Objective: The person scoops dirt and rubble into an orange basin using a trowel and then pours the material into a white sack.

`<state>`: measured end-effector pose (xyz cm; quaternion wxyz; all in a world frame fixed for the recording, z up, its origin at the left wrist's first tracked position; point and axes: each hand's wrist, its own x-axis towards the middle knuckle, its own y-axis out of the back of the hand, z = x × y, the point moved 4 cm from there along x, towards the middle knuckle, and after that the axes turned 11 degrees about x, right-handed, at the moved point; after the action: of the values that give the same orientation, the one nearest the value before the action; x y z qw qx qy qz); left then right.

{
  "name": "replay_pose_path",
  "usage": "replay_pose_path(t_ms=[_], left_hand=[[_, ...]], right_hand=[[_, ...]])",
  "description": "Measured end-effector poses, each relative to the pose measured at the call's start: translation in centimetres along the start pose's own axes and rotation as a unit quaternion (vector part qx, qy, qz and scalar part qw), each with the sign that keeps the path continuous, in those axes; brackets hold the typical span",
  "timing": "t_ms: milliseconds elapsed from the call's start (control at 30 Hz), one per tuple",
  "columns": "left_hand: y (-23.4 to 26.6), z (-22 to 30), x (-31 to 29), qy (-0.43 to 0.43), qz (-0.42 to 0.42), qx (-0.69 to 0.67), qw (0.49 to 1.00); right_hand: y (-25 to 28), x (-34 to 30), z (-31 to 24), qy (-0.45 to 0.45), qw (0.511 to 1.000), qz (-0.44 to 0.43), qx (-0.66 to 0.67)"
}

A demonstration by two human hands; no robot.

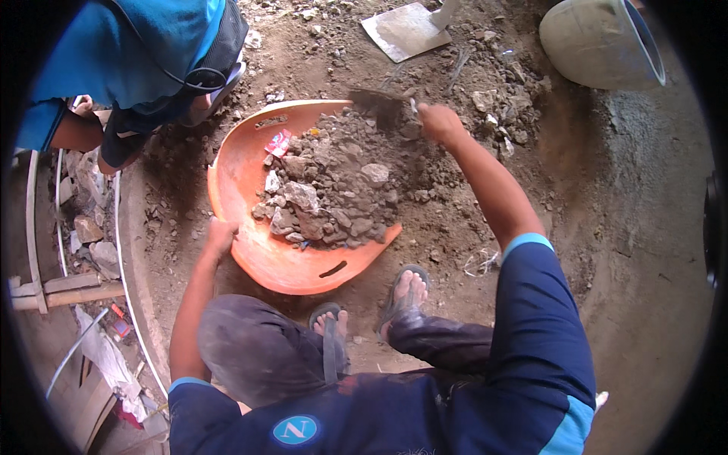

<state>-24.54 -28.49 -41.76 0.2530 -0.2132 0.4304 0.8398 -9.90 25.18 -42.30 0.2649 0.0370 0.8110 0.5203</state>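
While the dirt floor (652, 205) stretches wide right of the right grip, one orange basin (241, 182) of rubble (334, 193) sits against the left. Right arm outstretched, the right hand (442, 124) is wrapped round one dark-bladed tool (379, 98); the left hand (221, 235) curls over the basin's rim. One shovel blade (404, 32), one bucket (595, 44) lie beyond.

A building or digging site, by the look of it: the ground (447, 246) is bare, uneven dirt. Between the left hand (221, 236) and the right hand (440, 124), an orange tub (231, 178) is heaped with rubble (334, 182). Beyond the right hand lies a shovel (404, 32); farther to its right, a pale bucket (599, 44) rests tipped over. Left of the left hand are loose stones (89, 229) and wooden planks (72, 296).
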Motion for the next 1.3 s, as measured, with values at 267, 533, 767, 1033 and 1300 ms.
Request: replay_pose_path(t_ms=[267,533,767,1033,1300], left_hand=[[0.5,-0.1,-0.3,0.003,-0.004,0.027,1.0],[0.3,-0.1,0.1,-0.005,-0.027,-0.003,1.0],[0.5,-0.6,0.2,-0.003,-0.011,0.036,0.999],[0.1,-0.4,0.4,-0.011,0.002,0.026,1.0],[0.4,-0.3,0.3,0.01,0.006,0.072,0.997]], right_hand=[[0.8,-9.5,0.4,-0.079,0.996,-0.006,0.03],[2.9,-1.3,5.2,-0.18,0.975,0.118,0.058],[-0.6,-5.9,3.4,-0.114,0.992,0.058,0.011],[-3.5,-11.7,-4.0,-0.112,0.987,0.002,0.114],[4.7,0.7,2.0,-0.192,0.959,0.194,0.069]])
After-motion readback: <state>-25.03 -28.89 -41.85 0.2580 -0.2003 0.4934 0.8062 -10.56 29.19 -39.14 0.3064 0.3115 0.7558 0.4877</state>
